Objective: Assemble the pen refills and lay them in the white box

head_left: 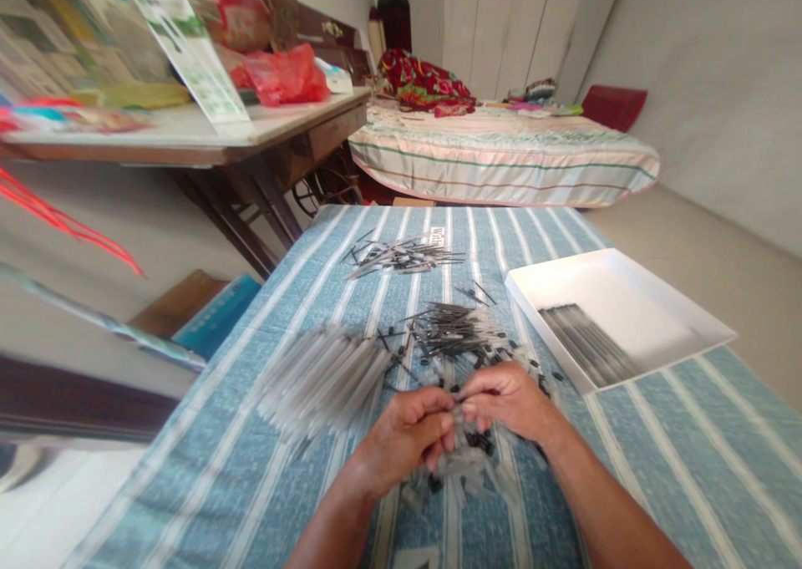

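Note:
My left hand (417, 427) and my right hand (505, 398) meet over the front half of the table, fingertips pinched together. Whatever small piece they hold between them is hidden by the fingers and blurred. Under and around them lie small black and clear plastic parts (467, 469). Left of my hands is a pile of translucent pen-like tubes (329, 373). Just beyond them sits a bundle of thin dark rods (448, 327) that look like pen refills. A looser heap of thin dark and clear sticks (404, 256) lies farther back.
An open white box (670, 310) on the right holds a row of finished-looking grey pens (586, 343). The table wears a blue striped cloth (231, 452). To the left stands a cluttered desk (281, 126) with a red plastic bag (288, 76); a bed (501, 155) is behind.

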`<act>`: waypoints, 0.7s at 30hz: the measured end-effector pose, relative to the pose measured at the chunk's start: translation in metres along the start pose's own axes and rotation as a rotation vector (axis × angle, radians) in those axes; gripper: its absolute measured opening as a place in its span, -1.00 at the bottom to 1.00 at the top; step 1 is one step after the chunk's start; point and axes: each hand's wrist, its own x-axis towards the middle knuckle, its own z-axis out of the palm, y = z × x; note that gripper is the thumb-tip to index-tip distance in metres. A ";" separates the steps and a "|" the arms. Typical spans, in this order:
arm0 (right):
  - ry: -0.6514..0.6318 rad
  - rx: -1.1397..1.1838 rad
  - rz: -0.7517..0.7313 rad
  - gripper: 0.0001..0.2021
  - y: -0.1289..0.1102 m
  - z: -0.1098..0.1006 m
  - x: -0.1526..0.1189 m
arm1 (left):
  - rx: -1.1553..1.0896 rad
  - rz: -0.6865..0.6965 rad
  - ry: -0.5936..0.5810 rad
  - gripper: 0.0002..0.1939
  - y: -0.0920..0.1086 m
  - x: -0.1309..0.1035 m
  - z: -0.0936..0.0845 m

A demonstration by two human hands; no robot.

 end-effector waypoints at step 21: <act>0.024 -0.276 0.070 -0.61 0.010 0.011 0.010 | 0.165 0.120 0.161 -0.93 -0.003 0.005 0.005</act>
